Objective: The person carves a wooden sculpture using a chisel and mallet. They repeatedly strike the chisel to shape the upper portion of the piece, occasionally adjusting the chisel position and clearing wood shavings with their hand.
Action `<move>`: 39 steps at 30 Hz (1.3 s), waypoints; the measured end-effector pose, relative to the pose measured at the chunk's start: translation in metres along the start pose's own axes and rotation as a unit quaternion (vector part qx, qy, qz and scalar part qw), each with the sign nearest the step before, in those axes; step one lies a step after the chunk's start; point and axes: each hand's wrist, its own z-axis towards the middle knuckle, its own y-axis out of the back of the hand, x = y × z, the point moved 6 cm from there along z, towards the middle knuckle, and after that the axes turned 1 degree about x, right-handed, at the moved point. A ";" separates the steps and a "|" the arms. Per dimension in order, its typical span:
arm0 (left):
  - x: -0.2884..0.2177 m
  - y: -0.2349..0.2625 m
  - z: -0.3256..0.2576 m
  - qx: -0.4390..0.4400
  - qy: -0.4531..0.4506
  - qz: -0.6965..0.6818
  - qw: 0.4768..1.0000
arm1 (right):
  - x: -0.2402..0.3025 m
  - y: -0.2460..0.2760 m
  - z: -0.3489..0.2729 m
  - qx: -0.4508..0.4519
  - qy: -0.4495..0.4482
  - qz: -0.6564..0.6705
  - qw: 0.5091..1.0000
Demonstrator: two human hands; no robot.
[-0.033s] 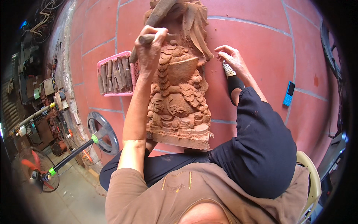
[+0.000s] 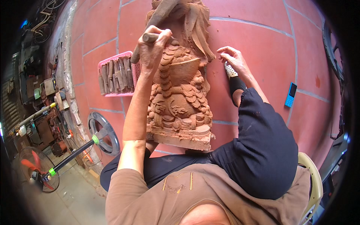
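Observation:
A reddish-brown carved sculpture (image 2: pixel 183 97) lies lengthwise in front of me, with coin-like discs, a bowl shape and a flat base toward me. My left hand (image 2: pixel 152 50) is over its upper left part, fingers closed round the wooden handle (image 2: pixel 150 37) of a carving tool. The tool's working end points right toward the carving and is hard to make out. A long, darker brown bar (image 2: pixel 162 14) runs slantwise past this hand; I cannot tell whether it belongs to the sculpture. My right hand (image 2: pixel 233 60) hangs right of the carving, holding nothing, its fingers loosely bent and apart.
A pink plastic basket (image 2: pixel 115 94) of wooden-handled tools stands left on the red tiled floor (image 2: pixel 258 45). A blue keypad phone (image 2: pixel 290 95) lies at the right. Nearer left are a round dark stand base (image 2: pixel 104 133) with a pole and a fan (image 2: pixel 37 168).
My left hand has shifted very slightly up and to the right with the carving tool. My right hand has hardly moved.

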 end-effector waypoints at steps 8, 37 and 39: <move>0.023 -0.011 0.037 0.094 0.063 -0.004 0.994 | 0.005 -0.003 0.009 0.009 0.010 0.006 1.000; 0.013 -0.047 0.039 0.255 0.063 0.148 0.953 | 0.121 -0.050 0.049 0.096 0.247 -0.091 0.960; 0.009 -0.056 0.031 0.293 0.050 0.033 0.954 | 0.107 -0.053 0.053 0.103 0.202 -0.099 0.969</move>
